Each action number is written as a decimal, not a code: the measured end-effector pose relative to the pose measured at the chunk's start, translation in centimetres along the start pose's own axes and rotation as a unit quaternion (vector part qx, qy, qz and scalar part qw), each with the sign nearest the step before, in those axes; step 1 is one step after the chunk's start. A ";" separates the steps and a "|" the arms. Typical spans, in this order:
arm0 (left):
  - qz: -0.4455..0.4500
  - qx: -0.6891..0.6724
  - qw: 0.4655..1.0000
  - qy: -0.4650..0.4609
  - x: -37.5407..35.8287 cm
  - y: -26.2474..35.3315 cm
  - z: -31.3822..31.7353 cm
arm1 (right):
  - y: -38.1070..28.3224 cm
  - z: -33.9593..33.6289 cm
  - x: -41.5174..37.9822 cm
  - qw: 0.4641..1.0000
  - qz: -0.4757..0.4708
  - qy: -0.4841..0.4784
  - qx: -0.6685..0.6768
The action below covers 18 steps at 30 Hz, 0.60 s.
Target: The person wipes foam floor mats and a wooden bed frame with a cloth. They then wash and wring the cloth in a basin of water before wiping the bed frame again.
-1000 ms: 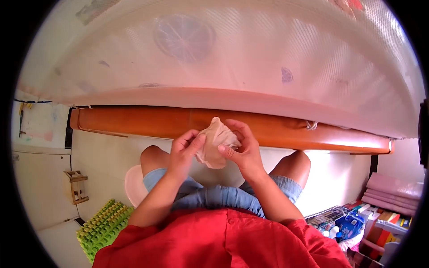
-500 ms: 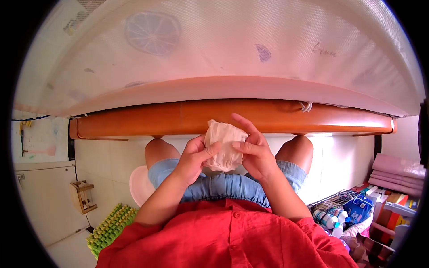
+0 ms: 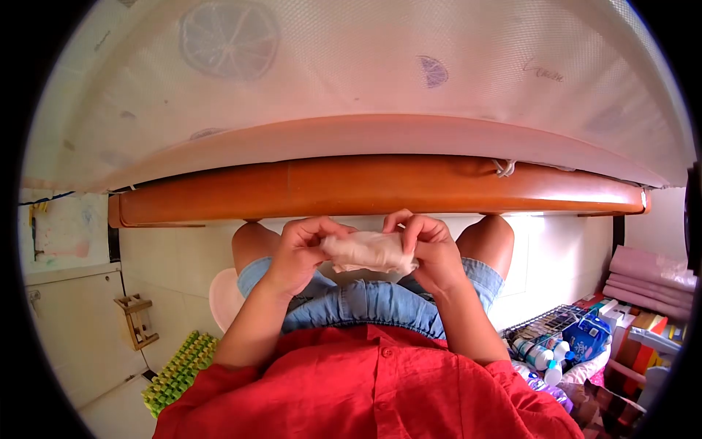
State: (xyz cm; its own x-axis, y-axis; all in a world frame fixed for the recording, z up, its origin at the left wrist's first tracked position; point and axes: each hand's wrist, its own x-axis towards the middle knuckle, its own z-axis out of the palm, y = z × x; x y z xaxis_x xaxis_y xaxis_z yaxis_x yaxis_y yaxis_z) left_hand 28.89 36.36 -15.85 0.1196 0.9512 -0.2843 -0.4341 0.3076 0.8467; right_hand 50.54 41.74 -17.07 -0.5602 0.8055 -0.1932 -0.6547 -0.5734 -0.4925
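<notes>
A thin, pale, cream-pink piece of fabric (image 3: pixel 371 252) is stretched sideways between my hands, above my lap. It is crumpled into a low, wide bundle, and its exact kind does not show. At its left end my left hand (image 3: pixel 294 256) pinches it between thumb and fingers. My right hand (image 3: pixel 437 254) grips the other end, fingertips bent over the upper edge. Beneath the fabric are my denim shorts (image 3: pixel 365 302), and beyond it runs the wooden bed rail (image 3: pixel 351 186).
A mattress with a lemon-print mat (image 3: pixel 329 73) lies ahead. At left are a pink stool (image 3: pixel 224 296), a small wooden rack (image 3: pixel 135 322) and a green-yellow woven item (image 3: pixel 179 373). At right stand a wire basket with bottles (image 3: pixel 541 344) and folded pink pads (image 3: pixel 651 282).
The fabric has gone from a taller, upright shape to a low, wide one. Both hands have moved apart to its ends, and the right fingers have curled in from being stretched out.
</notes>
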 end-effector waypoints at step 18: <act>0.032 0.142 0.986 -0.079 0.3 1.0 -1.7 | 1.7 1.1 -0.5 0.968 0.148 0.021 -0.203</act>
State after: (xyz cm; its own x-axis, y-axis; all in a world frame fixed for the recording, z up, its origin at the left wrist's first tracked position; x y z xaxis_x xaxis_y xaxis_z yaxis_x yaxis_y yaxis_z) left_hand 26.97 36.89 -15.81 0.2470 0.9538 -0.1709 -0.1801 0.2185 0.9591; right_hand 49.10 40.19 -16.86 -0.6661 0.6257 -0.4060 -0.2105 -0.6799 -0.7025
